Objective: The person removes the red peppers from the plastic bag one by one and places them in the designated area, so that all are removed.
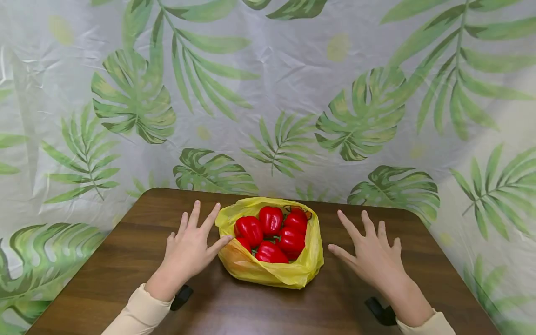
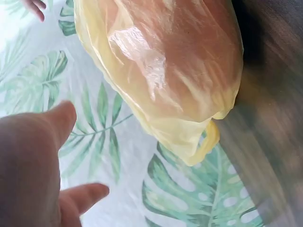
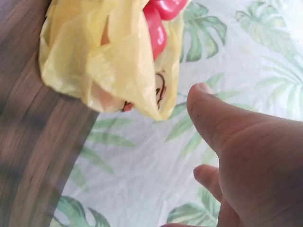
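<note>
A yellow plastic bag (image 1: 311,265) stands with its mouth wide on the table, its rim folded outward. Inside it lie several glossy red bell peppers (image 1: 271,220) with green stems. My left hand (image 1: 188,251) is at the bag's left, fingers spread and straight, its thumb tip right by the rim. On the other side my right hand (image 1: 374,258) hovers with spread fingers, apart from the bag. Neither hand holds anything. In the left wrist view the bag's side (image 2: 165,61) shows a small loop handle; in the right wrist view red peppers (image 3: 156,30) show over the rim.
The dark wooden table (image 1: 125,265) has rounded far corners. Behind it hangs a pale sheet (image 1: 289,83) printed with green leaves. Black wrist straps (image 1: 182,298) sit at both wrists, next to cream sleeves (image 1: 136,314).
</note>
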Demonstrator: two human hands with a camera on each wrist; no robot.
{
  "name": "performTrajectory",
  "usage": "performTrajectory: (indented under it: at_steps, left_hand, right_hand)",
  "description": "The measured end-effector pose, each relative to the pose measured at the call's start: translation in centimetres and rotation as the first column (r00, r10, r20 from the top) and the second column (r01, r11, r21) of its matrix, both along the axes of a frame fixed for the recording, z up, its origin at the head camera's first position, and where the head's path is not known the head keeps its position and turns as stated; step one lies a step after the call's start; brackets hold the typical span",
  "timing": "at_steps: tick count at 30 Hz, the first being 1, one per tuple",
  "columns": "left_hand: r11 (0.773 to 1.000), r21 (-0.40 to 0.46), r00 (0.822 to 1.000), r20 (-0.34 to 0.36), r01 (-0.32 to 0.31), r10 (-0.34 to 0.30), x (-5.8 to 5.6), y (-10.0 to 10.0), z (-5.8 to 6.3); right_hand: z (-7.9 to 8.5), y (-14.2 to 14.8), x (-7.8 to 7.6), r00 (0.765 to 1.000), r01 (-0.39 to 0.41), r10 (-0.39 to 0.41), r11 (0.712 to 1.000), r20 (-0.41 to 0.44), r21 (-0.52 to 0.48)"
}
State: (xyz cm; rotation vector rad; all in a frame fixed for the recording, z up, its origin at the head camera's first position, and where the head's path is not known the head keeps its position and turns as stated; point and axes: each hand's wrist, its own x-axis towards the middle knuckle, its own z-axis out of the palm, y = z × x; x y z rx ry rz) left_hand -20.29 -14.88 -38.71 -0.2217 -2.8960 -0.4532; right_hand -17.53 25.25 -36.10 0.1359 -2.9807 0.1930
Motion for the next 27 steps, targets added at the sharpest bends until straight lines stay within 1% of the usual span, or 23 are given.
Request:
performTrajectory:
  at_steps: [2, 6, 9, 12, 14, 17, 22, 25, 27]
  left_hand:
    - [0.999, 0.043, 1.000, -0.006, -0.002, 0.002, -0.3, -0.2, -0.1]
    - [0.988, 0.156, 1.000, 0.028, -0.014, 0.010, -1.0, -0.7, -0.5]
    - [0.970, 0.242, 0.998, 0.065, -0.018, 0.002, -1.6, -1.1, -0.9]
    - [0.947, 0.322, 0.996, 0.087, 0.002, -0.032, -2.4, -1.5, -1.5]
    - [0.923, 0.384, 0.992, 0.108, 0.013, -0.059, -2.9, -1.7, -2.1]
    - [0.879, 0.476, 0.983, 0.153, 0.014, -0.098, -3.4, -1.8, -3.0]
    - [0.812, 0.584, 0.962, 0.223, 0.000, -0.160, -4.0, -1.7, -4.3]
    - [0.767, 0.641, 0.950, 0.240, 0.000, -0.201, -4.2, -1.4, -4.8]
    - [0.738, 0.675, 0.945, 0.242, -0.001, -0.220, -4.2, -1.2, -5.1]
  right_hand:
    - [0.0, -0.3, -0.2, 1.000, -0.018, 0.018, 1.000, -0.024, -0.002]
    - [0.2, -1.3, -0.6, 0.994, -0.061, 0.060, 0.998, -0.092, -0.017]
    - [0.6, -2.2, -1.0, 0.988, -0.099, 0.091, 0.993, -0.129, -0.060]
    - [0.9, -3.2, -1.6, 0.985, -0.142, 0.127, 0.981, -0.118, -0.129]
    - [1.1, -3.9, -2.1, 0.985, -0.166, 0.153, 0.970, -0.085, -0.176]
    - [1.2, -5.0, -2.9, 0.982, -0.186, 0.185, 0.955, -0.026, -0.231]
    - [0.7, -6.2, -4.5, 0.971, -0.208, 0.233, 0.931, 0.051, -0.298]
    - [0.5, -6.7, -5.1, 0.964, -0.212, 0.252, 0.924, 0.089, -0.318]
    - [0.4, -7.0, -5.4, 0.961, -0.209, 0.255, 0.923, 0.108, -0.322]
